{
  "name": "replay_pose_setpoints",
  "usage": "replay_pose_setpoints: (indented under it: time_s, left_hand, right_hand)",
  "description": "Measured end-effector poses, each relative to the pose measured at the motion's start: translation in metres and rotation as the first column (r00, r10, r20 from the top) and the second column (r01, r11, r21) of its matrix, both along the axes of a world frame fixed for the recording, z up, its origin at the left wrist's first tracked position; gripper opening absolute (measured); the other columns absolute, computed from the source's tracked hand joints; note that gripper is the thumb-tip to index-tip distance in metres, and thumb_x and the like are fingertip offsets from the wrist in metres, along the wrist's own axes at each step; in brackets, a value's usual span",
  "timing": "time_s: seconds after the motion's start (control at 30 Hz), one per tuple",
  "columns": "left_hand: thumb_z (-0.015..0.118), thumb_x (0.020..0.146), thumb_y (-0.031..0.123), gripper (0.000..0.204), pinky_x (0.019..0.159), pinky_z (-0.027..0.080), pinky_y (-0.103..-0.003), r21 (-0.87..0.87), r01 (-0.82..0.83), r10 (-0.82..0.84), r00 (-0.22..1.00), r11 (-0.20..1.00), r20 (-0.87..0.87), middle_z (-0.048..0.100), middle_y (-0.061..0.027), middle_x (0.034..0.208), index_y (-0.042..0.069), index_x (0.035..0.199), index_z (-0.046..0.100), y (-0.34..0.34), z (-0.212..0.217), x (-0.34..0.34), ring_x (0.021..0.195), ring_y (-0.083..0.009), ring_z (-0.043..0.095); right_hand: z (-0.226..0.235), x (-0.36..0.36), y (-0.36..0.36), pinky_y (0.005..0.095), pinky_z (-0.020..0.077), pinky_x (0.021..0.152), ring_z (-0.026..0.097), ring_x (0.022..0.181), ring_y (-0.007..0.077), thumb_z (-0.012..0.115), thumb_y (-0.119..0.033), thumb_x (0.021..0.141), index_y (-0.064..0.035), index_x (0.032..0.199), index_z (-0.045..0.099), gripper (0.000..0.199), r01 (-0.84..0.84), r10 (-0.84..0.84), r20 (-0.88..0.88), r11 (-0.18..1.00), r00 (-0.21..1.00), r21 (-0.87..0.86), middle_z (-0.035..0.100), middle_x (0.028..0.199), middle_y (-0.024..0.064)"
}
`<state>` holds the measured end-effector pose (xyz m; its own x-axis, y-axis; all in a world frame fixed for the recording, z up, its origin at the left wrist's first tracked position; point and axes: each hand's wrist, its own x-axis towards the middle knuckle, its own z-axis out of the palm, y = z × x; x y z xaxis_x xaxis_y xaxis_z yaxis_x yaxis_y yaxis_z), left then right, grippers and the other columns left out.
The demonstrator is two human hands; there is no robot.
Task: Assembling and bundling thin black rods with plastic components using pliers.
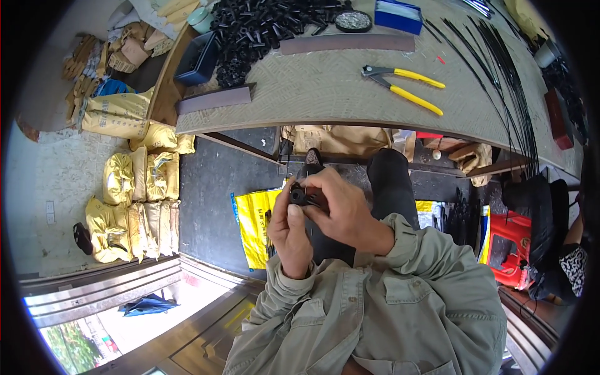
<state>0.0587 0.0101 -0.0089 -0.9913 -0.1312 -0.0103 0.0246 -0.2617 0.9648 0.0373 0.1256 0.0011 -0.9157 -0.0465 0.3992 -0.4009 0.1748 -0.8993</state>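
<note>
Over my lap, I hold a small black tubular part (299, 195) with a round hole in its end. My left hand (291, 240) is closed on it, with the thumb and index finger on its near and left sides. My right hand (344, 203) is closed at the part's right side, fingertips pressed together beside the hole. Something thin and dark shows at my right fingertips, too small to name. On the workbench (300, 94) ahead lie yellow-handled pincers (403, 84), their handles spread. A big heap of similar black parts (250, 37) sits at the back left.
A blue box (398, 15) and a round dish of small metal pieces (353, 21) stand at the back. Long black rods (500, 75) hang over the bench's right side. Filled yellow sacks (131, 206) line the left wall. A red plastic stool (509, 247) is at right, beside another person.
</note>
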Motion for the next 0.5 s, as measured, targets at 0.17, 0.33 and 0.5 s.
replay_pose_setpoints:
  time_s: [0.17,0.33,0.5]
  left_hand:
    - [0.048,0.088,0.008,0.033,0.093,0.039,-0.032,-0.256,-0.032,0.009,0.996,0.966,-0.093,0.054,-0.0177,0.116,-0.007,0.117,0.047,-0.004,0.011,0.009,0.103,-0.0201,0.055]
    - [0.048,0.088,0.012,0.038,0.100,0.031,-0.040,-0.197,0.056,-0.115,0.947,0.979,-0.300,0.057,-0.0219,0.111,-0.009,0.119,0.043,-0.024,0.017,0.011,0.106,-0.0254,0.055]
    - [0.051,0.087,0.015,0.039,0.105,0.017,-0.048,-0.434,0.031,-0.219,0.895,0.900,-0.390,0.061,-0.0220,0.103,-0.009,0.116,0.044,-0.032,0.025,0.007,0.108,-0.0291,0.055]
  right_hand:
    - [-0.007,0.003,-0.006,0.0299,0.0481,0.057,0.060,0.070,0.0217,0.067,-0.003,0.066,-0.0023,0.096,0.060,0.031,0.188,-0.068,-0.465,0.958,0.883,0.217,0.058,0.090,0.0106]
    - [-0.024,-0.001,0.006,0.0301,0.0481,0.058,0.060,0.070,0.0222,0.066,0.000,0.067,-0.0017,0.098,0.060,0.031,-0.051,0.089,-0.438,0.994,0.894,0.097,0.060,0.086,0.0101]
    - [-0.031,0.009,-0.003,0.0307,0.0483,0.059,0.060,0.070,0.0229,0.066,0.001,0.068,-0.0016,0.099,0.061,0.032,-0.099,0.132,-0.326,0.988,0.936,0.116,0.062,0.082,0.0087]
